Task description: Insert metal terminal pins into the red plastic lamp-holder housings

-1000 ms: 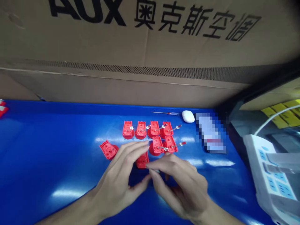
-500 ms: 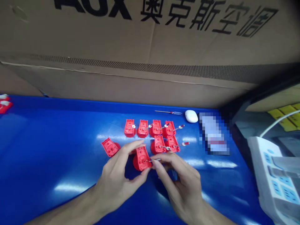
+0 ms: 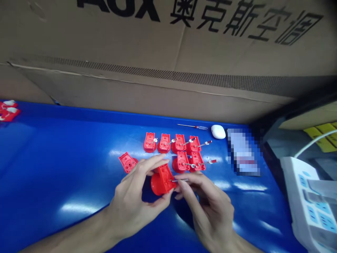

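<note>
The left hand (image 3: 134, 196) is holding a red plastic part (image 3: 162, 181) with its fingers shut around it, just above the blue bench (image 3: 65, 165). The right hand (image 3: 212, 214) is pinching a thin metal pin (image 3: 181, 180) sticking out of that part (it's very tiny!). More red parts (image 3: 150, 142) are sitting in rows farther on, and a big cardboard box (image 3: 158, 88) is standing behind them.

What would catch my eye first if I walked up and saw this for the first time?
The bright red plastic parts stand out most, six set in two rows on the blue workbench with another lying just left of them. At front centre, the left hand holds one more red part, while the right hand pinches a thin metal pin at its edge. Behind it all, a large cardboard box with black lettering fills the top of the view.
</note>
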Motion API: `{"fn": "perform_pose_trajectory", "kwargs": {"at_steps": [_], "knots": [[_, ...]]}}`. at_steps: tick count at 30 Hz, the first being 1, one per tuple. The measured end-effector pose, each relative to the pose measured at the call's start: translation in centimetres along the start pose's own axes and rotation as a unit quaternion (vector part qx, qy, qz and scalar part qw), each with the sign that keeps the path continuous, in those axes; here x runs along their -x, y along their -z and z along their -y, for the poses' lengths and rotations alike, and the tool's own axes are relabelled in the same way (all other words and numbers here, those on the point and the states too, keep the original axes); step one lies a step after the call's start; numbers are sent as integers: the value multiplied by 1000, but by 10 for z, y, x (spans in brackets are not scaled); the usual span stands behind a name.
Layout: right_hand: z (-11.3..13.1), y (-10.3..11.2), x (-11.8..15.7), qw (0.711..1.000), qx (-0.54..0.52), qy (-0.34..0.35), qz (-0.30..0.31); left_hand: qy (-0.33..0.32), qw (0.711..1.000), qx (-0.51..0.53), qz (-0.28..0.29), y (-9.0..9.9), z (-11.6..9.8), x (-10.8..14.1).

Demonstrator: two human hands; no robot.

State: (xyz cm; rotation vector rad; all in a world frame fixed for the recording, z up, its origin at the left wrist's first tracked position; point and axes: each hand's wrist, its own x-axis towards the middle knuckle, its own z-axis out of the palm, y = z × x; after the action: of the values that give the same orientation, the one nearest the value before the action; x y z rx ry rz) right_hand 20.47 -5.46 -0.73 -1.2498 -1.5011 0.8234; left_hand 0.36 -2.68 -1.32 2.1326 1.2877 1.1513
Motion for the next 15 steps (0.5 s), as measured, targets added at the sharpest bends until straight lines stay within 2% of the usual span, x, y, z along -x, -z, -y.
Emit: {"fn": "perform_pose_trajectory", "kwargs": {"at_steps": [15], "knots": [[-1, -1, 1, 1000, -14, -1, -6, -34, 999, -17, -13, 1, 0, -1]]}}
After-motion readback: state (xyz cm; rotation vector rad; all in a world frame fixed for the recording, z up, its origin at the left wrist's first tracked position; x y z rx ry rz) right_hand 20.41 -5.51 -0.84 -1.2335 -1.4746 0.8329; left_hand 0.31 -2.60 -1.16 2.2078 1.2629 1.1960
